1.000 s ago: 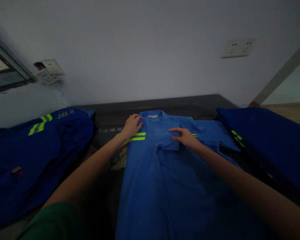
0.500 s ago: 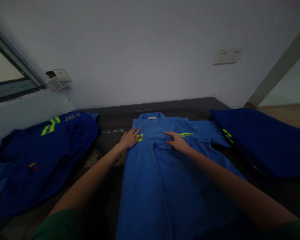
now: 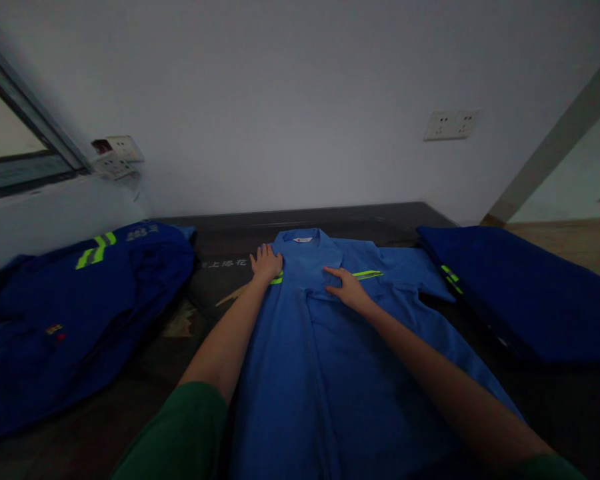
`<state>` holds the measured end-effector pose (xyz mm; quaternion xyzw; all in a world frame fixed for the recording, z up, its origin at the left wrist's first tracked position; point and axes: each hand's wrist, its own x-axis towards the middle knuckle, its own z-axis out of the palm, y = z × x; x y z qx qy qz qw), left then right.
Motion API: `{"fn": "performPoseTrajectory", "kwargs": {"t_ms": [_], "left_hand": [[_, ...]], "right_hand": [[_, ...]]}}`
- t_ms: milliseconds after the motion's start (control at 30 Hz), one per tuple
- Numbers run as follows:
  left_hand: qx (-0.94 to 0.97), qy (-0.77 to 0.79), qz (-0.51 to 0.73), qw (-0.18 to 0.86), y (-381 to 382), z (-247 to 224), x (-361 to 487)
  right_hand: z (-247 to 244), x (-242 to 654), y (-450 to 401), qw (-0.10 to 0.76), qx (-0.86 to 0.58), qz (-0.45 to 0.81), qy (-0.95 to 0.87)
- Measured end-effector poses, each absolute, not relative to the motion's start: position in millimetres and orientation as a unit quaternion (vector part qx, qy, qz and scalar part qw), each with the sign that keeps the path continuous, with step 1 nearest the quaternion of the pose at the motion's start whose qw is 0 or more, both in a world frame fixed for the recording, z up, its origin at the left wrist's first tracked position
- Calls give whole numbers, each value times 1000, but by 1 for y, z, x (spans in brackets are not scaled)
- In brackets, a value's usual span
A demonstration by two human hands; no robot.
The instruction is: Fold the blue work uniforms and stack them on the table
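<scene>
Behind everything there is a pale wall (image 3: 290, 113), and in front of it a dark surface (image 3: 230, 235) on which the clothes are lying. The light blue jacket (image 3: 280, 373) is in the middle of this surface, with its collar toward the wall and its lower part going out of the picture. On the right is a dark blue pile of cloth (image 3: 525, 293), rather flat; on the left, a dark blue jacket (image 3: 95, 300) lies more loosely, with wrinkles.

In my judgement, the arranging of the light blue jacket is only partly done. Its left side makes an almost straight edge, and no sleeve is spread out there. On the right side, one sleeve (image 3: 425, 263) lies stretched outward, and the cloth below it is uneven, so this side seems to be what is left.

The left hand (image 3: 267, 263) lies on the jacket near the shoulder, flat and holding nothing. The right hand (image 3: 349, 290) touches the chest; its thumb and forefinger are apart, not closed on cloth. Beside it runs a yellow stripe (image 3: 367, 274). Inside the collar, a small white label (image 3: 303, 239) is visible.
</scene>
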<state>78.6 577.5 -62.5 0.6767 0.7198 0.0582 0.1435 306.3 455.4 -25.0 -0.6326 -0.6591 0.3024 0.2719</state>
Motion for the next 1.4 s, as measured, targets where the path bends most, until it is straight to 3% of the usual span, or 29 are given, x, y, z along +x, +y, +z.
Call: {"fn": "performPoseTrajectory", "kwargs": {"t_ms": [167,267,400,500,667,800,1133,1400], "left_hand": [[653,749,81,85,577,-49,77],[730,663,152,66,564,-26,83],[864,390,123,295,537,0,85],[864,293,81,401,521,8,80],[838,276,50,467,516,6,70],[842,265,74,463,519,-3,71],[809,270,104,512,521,-14,70],[820,252,74,508,523,-16,67]], "right_hand": [[-25,310,453,290,-630,295,-657],[-25,311,454,297,-625,294,-659],[-23,312,454,294,-625,314,-651],[-18,312,452,286,-640,315,-640],[-2,303,441,273,-622,188,-709],[2,287,430,190,-542,189,-797],[14,256,421,103,-570,88,-810],[14,241,433,129,-610,182,-760]]}}
